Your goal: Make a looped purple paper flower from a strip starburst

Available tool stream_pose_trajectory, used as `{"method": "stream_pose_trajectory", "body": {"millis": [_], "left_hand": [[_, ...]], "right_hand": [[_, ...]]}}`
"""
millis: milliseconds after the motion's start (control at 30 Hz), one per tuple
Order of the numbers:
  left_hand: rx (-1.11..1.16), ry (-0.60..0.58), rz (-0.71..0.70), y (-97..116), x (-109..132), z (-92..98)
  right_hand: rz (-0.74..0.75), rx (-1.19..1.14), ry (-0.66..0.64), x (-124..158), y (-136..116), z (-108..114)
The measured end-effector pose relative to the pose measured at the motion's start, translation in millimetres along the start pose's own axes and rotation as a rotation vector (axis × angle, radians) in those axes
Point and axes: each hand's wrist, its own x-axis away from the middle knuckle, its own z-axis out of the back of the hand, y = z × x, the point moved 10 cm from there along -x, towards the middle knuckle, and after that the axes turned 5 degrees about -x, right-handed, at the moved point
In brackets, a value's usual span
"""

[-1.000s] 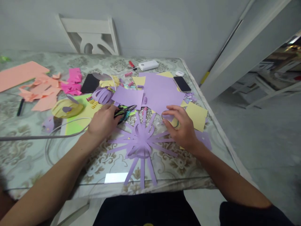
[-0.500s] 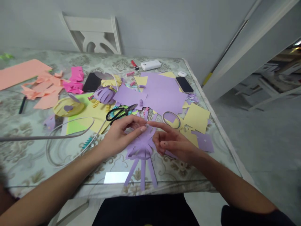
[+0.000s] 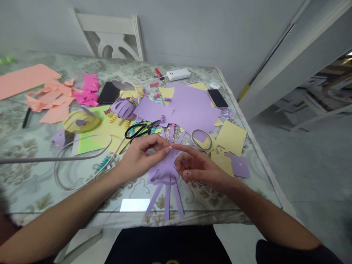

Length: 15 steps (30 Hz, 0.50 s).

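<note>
Purple cutout (image 3: 165,171) is lying beneath left hand (image 3: 140,156) and right hand (image 3: 203,168), front strips (image 3: 167,205) pointing bodyward; right fingers (image 3: 186,148) hanging loosely open, left grip unclear.

Scissors (image 3: 149,128) block beyond L hand (image 3: 140,154); underneath prob. tight.

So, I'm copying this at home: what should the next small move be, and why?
Perhaps the right hand, which seems to hold nothing, should bend a near strip inward: three lie flat, while others curl over the middle of the purple cutout.
</note>
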Motion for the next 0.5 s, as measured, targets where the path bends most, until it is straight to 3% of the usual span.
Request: {"method": "stream_pose_trajectory", "body": {"millis": [67,233,367,500], "left_hand": [[-0.012,0.011,-0.029,3,0,1.9],[-0.019,0.048,-0.036,6,-1,8.8],[-0.009,0.075,-0.025,6,-1,11.7],[-0.019,0.067,-0.039,6,1,9.1]], "right_hand": [[0.046,0.114,0.031,1,-3,-2],[0.247,0.632,0.288,11,-24,-3],[0.319,0.883,0.193,7,-24,-29],[0.316,0.837,0.18,1,-18,-32]]}}
